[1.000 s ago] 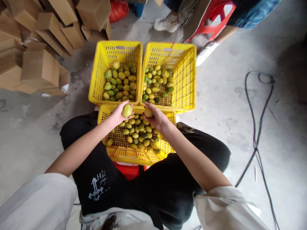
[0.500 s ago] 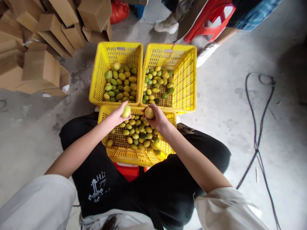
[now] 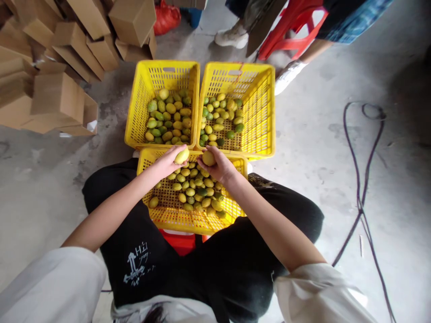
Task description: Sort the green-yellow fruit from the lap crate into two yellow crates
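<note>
My left hand (image 3: 168,162) is closed on a yellow-green fruit (image 3: 182,155) above the far rim of the near yellow crate (image 3: 175,218), which rests between my knees. My right hand (image 3: 219,168) grips a second yellow fruit (image 3: 208,158) beside it. The near crate holds several yellow and green fruits (image 3: 195,190). Beyond it stand two more yellow crates side by side, the far left crate (image 3: 141,103) and the far right crate (image 3: 262,112), each with several of the same fruits in it.
Folded cardboard boxes (image 3: 57,94) are piled at the upper left. A black cable (image 3: 360,193) runs over the concrete floor on the right. Another person's shoes (image 3: 232,36) and a red plastic stool (image 3: 296,22) are at the top. A red object (image 3: 180,241) sits under the near crate.
My left hand has turned its fruit and shifted slightly right, toward the right hand. The right hand has kept its fruit almost in place. The crates have not moved.
</note>
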Demonstrator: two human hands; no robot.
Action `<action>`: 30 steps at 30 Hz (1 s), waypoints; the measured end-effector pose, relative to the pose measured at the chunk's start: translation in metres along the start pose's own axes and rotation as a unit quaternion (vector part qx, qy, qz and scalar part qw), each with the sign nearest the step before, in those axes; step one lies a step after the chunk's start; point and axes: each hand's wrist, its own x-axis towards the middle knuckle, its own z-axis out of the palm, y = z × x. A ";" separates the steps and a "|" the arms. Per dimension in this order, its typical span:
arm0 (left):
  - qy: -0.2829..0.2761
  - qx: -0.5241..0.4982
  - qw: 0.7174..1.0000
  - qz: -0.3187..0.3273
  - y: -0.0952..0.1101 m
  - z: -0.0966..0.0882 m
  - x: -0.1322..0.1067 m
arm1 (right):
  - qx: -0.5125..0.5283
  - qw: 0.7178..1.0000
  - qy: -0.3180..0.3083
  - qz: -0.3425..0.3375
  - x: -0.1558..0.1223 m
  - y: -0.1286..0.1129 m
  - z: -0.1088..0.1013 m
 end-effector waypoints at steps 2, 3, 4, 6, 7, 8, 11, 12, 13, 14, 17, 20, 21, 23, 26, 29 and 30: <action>-0.015 0.003 1.000 0.003 0.001 0.001 -0.003 | -0.008 1.000 0.016 0.026 0.000 -0.002 -0.001; -0.016 0.006 1.000 -0.005 0.002 0.002 -0.004 | -0.016 0.999 0.018 0.032 0.001 -0.003 -0.001; -0.015 0.007 1.000 -0.015 0.002 0.002 -0.005 | -0.025 0.999 0.016 0.033 0.001 -0.004 -0.001; -0.005 0.002 0.999 -0.037 0.004 0.002 -0.006 | -0.037 0.999 0.006 0.031 0.002 -0.004 -0.002; 0.003 -0.005 0.999 -0.049 0.004 0.002 -0.006 | -0.038 0.999 0.000 0.030 0.002 -0.004 -0.002; 0.011 -0.013 0.998 -0.059 0.005 0.001 -0.006 | -0.036 0.999 -0.004 0.028 0.002 -0.003 -0.002; 0.041 -0.021 0.997 -0.062 0.005 0.001 -0.004 | -0.036 0.999 -0.009 0.019 0.002 -0.001 -0.002; 0.049 -0.014 0.997 -0.053 0.005 0.000 -0.003 | -0.039 0.999 -0.011 0.012 0.002 -0.001 -0.003; 0.054 -0.005 0.998 -0.041 0.004 0.000 -0.002 | -0.041 0.999 -0.014 0.003 0.001 0.000 -0.003; 0.058 0.003 0.998 -0.027 0.003 -0.001 0.000 | -0.041 0.999 -0.018 -0.007 0.001 0.000 -0.002; 0.059 0.006 0.998 0.017 -0.001 -0.005 0.005 | -0.019 0.999 -0.022 -0.021 0.000 0.000 -0.001; 0.055 -0.038 0.996 0.059 -0.003 -0.009 0.009 | -0.002 1.000 -0.003 0.001 -0.001 -0.001 0.000; 0.053 -0.053 0.995 0.067 -0.003 -0.011 0.010 | -0.001 1.000 0.002 0.008 -0.002 -0.002 0.000; 0.056 -0.072 0.993 0.076 -0.003 -0.013 0.012 | -0.002 1.000 0.001 0.011 -0.002 -0.003 0.000; 0.075 -0.078 0.991 0.083 -0.001 -0.015 0.014 | -0.010 1.000 0.003 0.001 -0.002 -0.004 0.000; 0.076 -0.062 0.992 0.082 0.000 -0.017 0.015 | -0.008 1.000 0.026 -0.006 -0.003 -0.005 0.001; 0.067 -0.056 0.993 0.079 -0.001 -0.017 0.015 | -0.004 1.000 0.031 -0.005 -0.003 -0.006 0.001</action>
